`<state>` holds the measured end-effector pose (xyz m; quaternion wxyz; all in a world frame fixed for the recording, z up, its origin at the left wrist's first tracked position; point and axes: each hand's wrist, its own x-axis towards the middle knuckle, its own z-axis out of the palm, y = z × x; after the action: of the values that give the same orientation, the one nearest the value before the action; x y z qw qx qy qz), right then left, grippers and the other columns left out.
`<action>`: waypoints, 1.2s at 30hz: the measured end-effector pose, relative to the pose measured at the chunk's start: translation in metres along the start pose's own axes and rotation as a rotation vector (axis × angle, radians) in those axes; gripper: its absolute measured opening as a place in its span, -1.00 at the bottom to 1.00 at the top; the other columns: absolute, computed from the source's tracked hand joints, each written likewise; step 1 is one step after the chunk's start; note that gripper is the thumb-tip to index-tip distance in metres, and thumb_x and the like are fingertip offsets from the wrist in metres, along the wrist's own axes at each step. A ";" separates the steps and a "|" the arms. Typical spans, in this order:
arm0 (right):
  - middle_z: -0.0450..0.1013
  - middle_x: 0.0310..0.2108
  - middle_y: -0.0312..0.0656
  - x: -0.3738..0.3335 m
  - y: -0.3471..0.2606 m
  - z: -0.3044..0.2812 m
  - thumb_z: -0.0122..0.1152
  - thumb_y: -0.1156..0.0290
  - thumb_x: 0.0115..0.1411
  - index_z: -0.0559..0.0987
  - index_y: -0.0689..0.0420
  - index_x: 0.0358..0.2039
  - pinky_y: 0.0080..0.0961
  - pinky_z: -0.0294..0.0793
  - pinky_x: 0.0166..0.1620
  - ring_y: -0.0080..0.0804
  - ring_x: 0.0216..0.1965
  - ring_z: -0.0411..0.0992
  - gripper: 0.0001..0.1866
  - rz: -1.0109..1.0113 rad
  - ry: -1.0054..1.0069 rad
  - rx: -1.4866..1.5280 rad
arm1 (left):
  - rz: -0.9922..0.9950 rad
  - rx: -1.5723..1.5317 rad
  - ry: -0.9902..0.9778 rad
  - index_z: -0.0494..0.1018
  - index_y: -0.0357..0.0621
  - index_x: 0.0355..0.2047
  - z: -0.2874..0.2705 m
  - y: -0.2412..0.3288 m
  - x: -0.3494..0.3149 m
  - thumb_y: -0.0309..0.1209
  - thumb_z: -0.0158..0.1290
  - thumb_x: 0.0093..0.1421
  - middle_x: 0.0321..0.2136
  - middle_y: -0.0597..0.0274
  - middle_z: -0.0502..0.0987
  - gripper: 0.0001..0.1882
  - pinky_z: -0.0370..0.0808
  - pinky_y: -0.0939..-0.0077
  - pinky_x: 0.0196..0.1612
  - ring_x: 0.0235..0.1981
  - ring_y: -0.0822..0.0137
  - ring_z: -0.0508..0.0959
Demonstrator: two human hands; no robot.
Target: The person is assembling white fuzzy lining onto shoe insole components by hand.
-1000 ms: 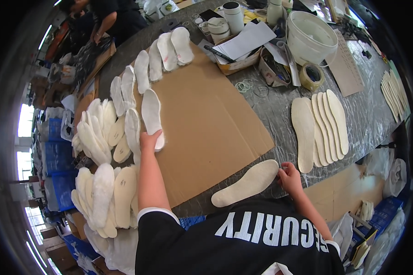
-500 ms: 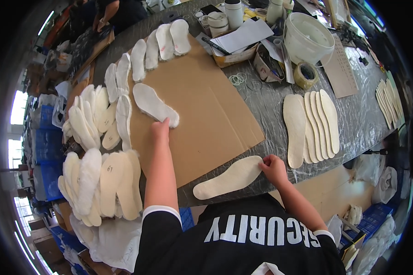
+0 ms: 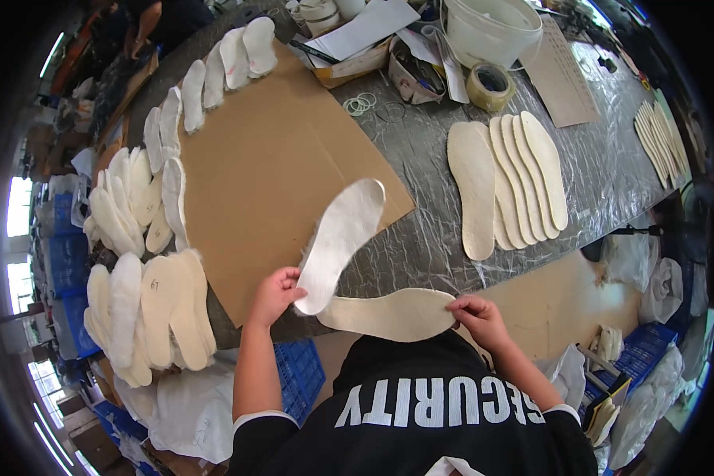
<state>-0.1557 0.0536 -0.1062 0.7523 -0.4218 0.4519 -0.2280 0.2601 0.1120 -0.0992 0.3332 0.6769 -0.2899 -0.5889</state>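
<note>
My left hand (image 3: pixel 277 295) pinches one end of a white fur-edged insole (image 3: pixel 343 244), which slants up over the near part of a brown cardboard sheet (image 3: pixel 270 151). Between thumb and fingers of my right hand (image 3: pixel 477 320) is the right end of a cream felt insole (image 3: pixel 397 314), held level at the table's near edge. The white insole's lower end overlaps the felt one's left end; whether they touch I cannot tell. Several white insoles (image 3: pixel 236 59) line the cardboard's far and left edges. On the right, more cream insoles (image 3: pixel 470 186) lie fanned out.
Piled insoles (image 3: pixel 159 309) crowd the left side. Farther back stand a white bucket (image 3: pixel 492 36), a tape roll (image 3: pixel 490 86) and a box of papers (image 3: pixel 357 51). Rubber bands (image 3: pixel 360 104) lie near the cardboard. Another person's arm (image 3: pixel 144 30) shows at the far left.
My left hand has lifted the white insole off the cardboard and brought it nearer, beside the felt insole. My right hand has drawn the felt insole slightly nearer. The view has shifted.
</note>
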 end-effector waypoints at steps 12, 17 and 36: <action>0.44 -0.41 -0.31 -0.028 -0.050 -0.006 0.39 0.57 -0.03 0.64 0.07 -0.25 -0.55 0.45 -0.23 -0.43 -0.36 0.45 -0.72 -0.233 -0.320 -0.627 | 0.110 0.754 0.392 0.48 -0.32 -0.12 -0.024 -0.029 -0.052 -0.39 0.03 0.23 -0.18 0.03 0.51 -0.73 0.39 0.37 0.00 -0.13 0.13 0.49; 0.35 -0.36 -0.28 -0.024 -0.070 -0.001 0.47 0.38 -0.08 0.66 0.07 -0.40 -0.52 0.33 -0.26 -0.40 -0.33 0.33 -0.80 -0.598 -0.219 -0.622 | 0.479 0.589 -0.019 0.39 -0.17 0.03 0.089 0.032 -0.078 -0.12 0.40 -0.22 0.06 0.01 0.39 -0.21 0.25 0.26 0.20 0.09 0.01 0.37; 0.49 -0.37 -0.19 0.103 -0.049 0.079 0.18 0.36 0.24 0.46 0.30 -0.09 -0.52 0.52 -0.37 -0.49 -0.42 0.48 -0.69 0.008 -0.001 0.005 | 0.199 0.572 0.603 0.17 -0.23 0.00 0.125 0.013 -0.118 -0.49 0.32 -0.15 -0.06 0.00 0.35 -0.27 0.36 0.28 0.01 -0.06 0.12 0.41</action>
<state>-0.0347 -0.0137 -0.0963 0.7546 -0.4181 0.4527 -0.2258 0.1199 0.1825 -0.0280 0.2571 0.8527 -0.3951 -0.2252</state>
